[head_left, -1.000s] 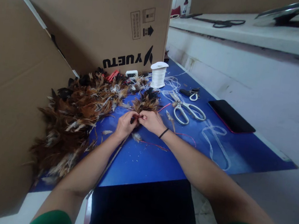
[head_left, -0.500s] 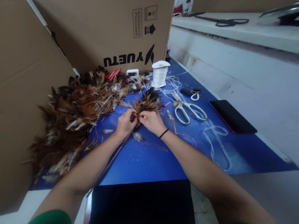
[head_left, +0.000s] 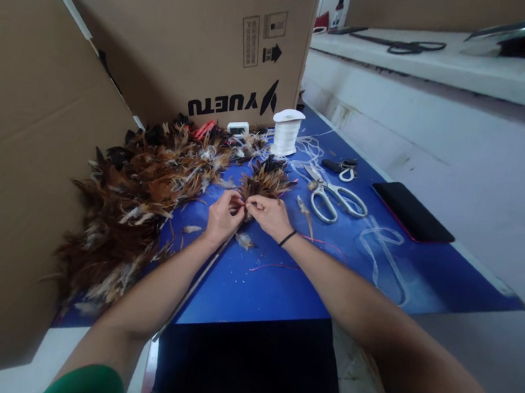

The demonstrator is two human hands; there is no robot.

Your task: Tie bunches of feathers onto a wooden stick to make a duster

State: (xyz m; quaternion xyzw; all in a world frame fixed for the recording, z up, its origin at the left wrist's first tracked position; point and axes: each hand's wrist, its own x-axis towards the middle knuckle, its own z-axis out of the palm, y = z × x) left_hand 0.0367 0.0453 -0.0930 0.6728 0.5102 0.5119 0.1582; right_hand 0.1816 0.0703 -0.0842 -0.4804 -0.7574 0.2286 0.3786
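Note:
My left hand (head_left: 224, 217) and my right hand (head_left: 270, 216) meet fingertip to fingertip at the base of a brown and black feather bundle (head_left: 267, 178). Both are pinched closed on the bundle's lower end; the fingers hide the exact spot. A thin strip (head_left: 197, 284) runs from under my left hand down toward the front edge of the blue table (head_left: 252, 295). Loose small feathers (head_left: 244, 240) and a red thread (head_left: 274, 265) lie just in front of my hands.
A large feather pile (head_left: 145, 190) covers the left side, against a cardboard box (head_left: 167, 36). Behind and right are a white ribbon spool (head_left: 286, 133), scissors (head_left: 332, 197), a dark-handled tool (head_left: 340, 167), a phone (head_left: 411, 211) and loose ribbon (head_left: 381, 253).
The whole view has shifted slightly, so most things appear a little further right. My hands remain together at the bundle, with only small finger movement.

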